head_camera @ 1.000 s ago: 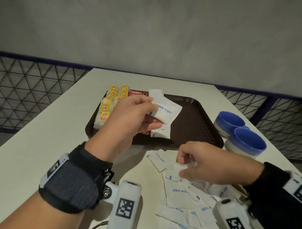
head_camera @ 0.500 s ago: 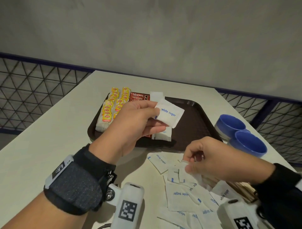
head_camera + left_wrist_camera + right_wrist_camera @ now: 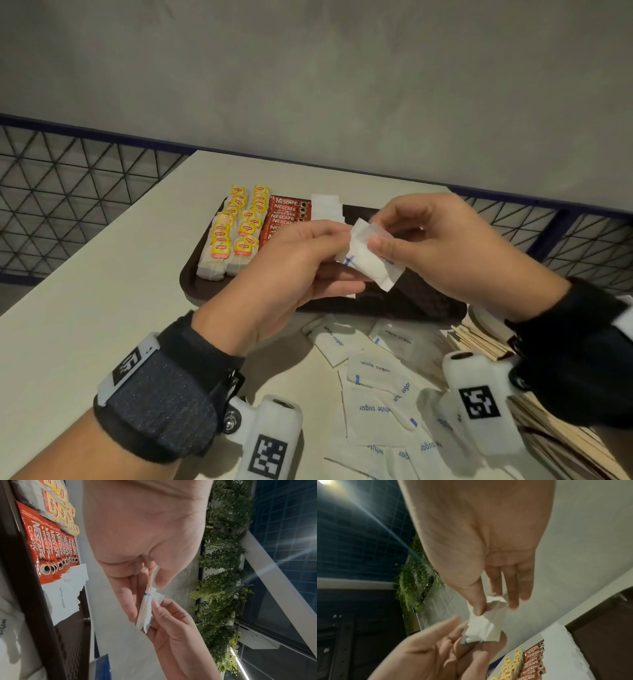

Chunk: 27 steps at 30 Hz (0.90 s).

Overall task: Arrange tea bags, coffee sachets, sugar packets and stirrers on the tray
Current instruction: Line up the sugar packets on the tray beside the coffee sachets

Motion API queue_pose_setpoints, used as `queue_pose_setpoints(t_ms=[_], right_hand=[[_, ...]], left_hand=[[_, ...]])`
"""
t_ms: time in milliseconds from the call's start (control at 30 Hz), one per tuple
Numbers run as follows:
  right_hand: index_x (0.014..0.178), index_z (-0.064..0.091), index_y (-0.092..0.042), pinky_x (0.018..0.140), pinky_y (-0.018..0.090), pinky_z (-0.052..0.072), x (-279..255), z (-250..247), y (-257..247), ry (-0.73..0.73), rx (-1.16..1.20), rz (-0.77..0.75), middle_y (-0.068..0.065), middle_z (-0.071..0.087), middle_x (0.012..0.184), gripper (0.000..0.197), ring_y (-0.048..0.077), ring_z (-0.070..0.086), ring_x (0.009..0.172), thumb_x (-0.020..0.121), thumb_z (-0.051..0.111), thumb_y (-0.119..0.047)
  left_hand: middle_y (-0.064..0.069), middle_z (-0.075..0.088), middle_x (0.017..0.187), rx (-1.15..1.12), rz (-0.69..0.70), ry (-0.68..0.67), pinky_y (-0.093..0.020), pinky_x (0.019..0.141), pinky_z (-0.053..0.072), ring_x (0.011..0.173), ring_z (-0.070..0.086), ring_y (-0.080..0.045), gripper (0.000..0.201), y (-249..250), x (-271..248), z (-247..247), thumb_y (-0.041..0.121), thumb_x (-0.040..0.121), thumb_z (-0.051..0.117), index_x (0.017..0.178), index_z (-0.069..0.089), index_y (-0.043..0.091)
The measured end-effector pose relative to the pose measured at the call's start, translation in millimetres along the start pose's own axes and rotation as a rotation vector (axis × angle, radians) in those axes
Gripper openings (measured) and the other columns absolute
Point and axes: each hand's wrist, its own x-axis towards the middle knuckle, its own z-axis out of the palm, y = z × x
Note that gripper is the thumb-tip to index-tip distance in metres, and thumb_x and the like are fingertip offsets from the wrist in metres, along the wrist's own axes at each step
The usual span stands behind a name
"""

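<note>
Both hands meet above the dark brown tray point(image 3: 191, 281), holding white sugar packets point(image 3: 368, 260) between them. My left hand point(image 3: 339, 240) pinches the packets' left end; my right hand point(image 3: 375, 236) pinches a packet from the right with thumb and forefinger. The left wrist view shows the packets point(image 3: 145, 609) edge-on between the fingers of both hands, and the right wrist view shows them point(image 3: 486, 626) crumpled under the right thumb. On the tray lie yellow tea bags point(image 3: 236, 233), red coffee sachets point(image 3: 286, 217) and a row of sugar packets point(image 3: 325, 205). Wooden stirrers point(image 3: 479, 337) lie on the table at right.
Several loose white sugar packets point(image 3: 376, 387) are scattered on the cream table point(image 3: 102, 274) in front of the tray. A black mesh railing point(image 3: 68, 192) runs behind the table's left side, a grey wall beyond. The tray's right half point(image 3: 428, 301) is bare.
My right hand rose from the loose pile with a sugar packet and brought it to the packet in my left hand. The blue lids at right are now hidden behind my right hand.
</note>
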Motion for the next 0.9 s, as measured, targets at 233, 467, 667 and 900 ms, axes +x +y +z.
queue_pose_setpoints(t_ms=[233, 467, 667, 900], right_hand=[[0.107, 0.068, -0.03, 0.066, 0.039, 0.06, 5.7, 8.6, -2.5, 0.091, 0.034, -0.03, -0.002, 0.071, 0.09, 0.022, 0.019, 0.069, 0.075, 0.087, 0.077, -0.03], [0.1, 0.076, -0.018, 0.063, 0.027, 0.06, 3.9, -3.1, -7.7, -0.064, 0.147, 0.072, -0.005, 0.078, 0.09, 0.018, 0.013, 0.071, 0.068, 0.083, 0.08, -0.022], [0.091, 0.075, -0.017, 0.066, 0.024, 0.059, 22.2, -14.9, -12.7, -0.235, 0.032, 0.072, -0.001, 0.078, 0.082, 0.011, 0.018, 0.073, 0.069, 0.084, 0.08, -0.024], [0.094, 0.071, -0.012, 0.055, 0.019, 0.057, 124.1, -35.6, 32.9, -0.224, -0.29, 0.166, 0.005, 0.076, 0.087, 0.014, 0.015, 0.07, 0.062, 0.088, 0.079, -0.021]], left_hand=[[-0.013, 0.08, 0.104, 0.016, 0.084, 0.035, -0.033, 0.088, 0.063, 0.097, 0.077, -0.026, 0.03, -2.1, 1.2, -3.4, -0.006, 0.096, 0.063, 0.123, 0.068, 0.007], [-0.012, 0.08, 0.106, 0.024, 0.107, 0.056, -0.035, 0.086, 0.064, 0.098, 0.077, -0.026, 0.041, 0.9, 0.4, -3.6, -0.012, 0.093, 0.062, 0.127, 0.063, 0.012], [-0.01, 0.079, 0.11, 0.079, 0.099, 0.087, -0.042, 0.093, 0.06, 0.103, 0.076, -0.027, 0.054, -0.2, 1.3, -4.4, -0.015, 0.088, 0.067, 0.129, 0.057, 0.019], [-0.002, 0.076, 0.115, 0.001, 0.176, 0.314, -0.042, 0.094, 0.06, 0.107, 0.074, -0.02, 0.044, 5.5, 10.5, -19.8, -0.004, 0.085, 0.077, 0.12, 0.065, 0.02]])
